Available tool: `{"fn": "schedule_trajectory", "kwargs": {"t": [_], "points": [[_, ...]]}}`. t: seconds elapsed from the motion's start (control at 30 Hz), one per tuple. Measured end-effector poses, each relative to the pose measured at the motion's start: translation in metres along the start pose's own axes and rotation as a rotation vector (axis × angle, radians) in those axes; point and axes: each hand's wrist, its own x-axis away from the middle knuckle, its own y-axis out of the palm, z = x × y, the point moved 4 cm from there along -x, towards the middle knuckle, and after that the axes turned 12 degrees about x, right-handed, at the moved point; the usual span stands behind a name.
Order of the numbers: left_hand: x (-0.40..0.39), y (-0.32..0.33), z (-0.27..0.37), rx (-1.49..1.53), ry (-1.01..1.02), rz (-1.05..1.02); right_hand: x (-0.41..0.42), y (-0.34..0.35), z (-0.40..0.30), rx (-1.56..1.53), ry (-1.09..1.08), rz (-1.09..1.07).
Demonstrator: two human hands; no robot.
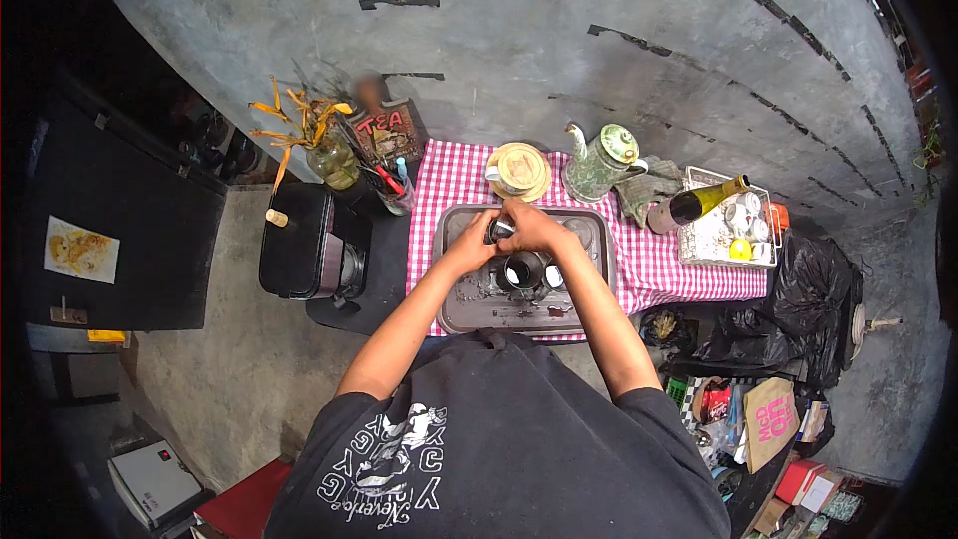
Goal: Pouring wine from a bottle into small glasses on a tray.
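Observation:
My left hand [473, 242] and my right hand [526, 227] meet around a small dark cup-like vessel [495, 230], gripping it from both sides above the back part of a brown tray [479, 314]. Part of the vessel is hidden by my fingers. Just below my right hand, a dark round cup [523, 269] with something white inside stands on the tray. Beside it is another vessel [554, 277] with a white inside, partly covered by my right forearm. A clear round glass item [578, 228] lies near the tray's back right corner. Dark wet spots mark the tray's surface.
Behind the tray, a lidded cup [518, 168] and a green enamel pot [602, 165] stand on a checked cloth [441, 165]. To the right are a green glass bottle [696, 206] and a wire basket of cups [730, 258]. A black appliance [299, 239] and a pen holder [397, 195] stand left.

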Motion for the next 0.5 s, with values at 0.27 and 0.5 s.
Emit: {"fn": "schedule_trajectory", "kwargs": {"t": [0.27, 0.5], "points": [[-0.001, 0.002, -0.006, -0.014, 0.039, 0.023, -0.007, 0.002, 0.001, 0.063, 0.026, -0.056], [0.000, 0.001, -0.007, 0.007, 0.056, 0.043, -0.014, 0.004, 0.000, 0.087, 0.030, -0.118]]}}
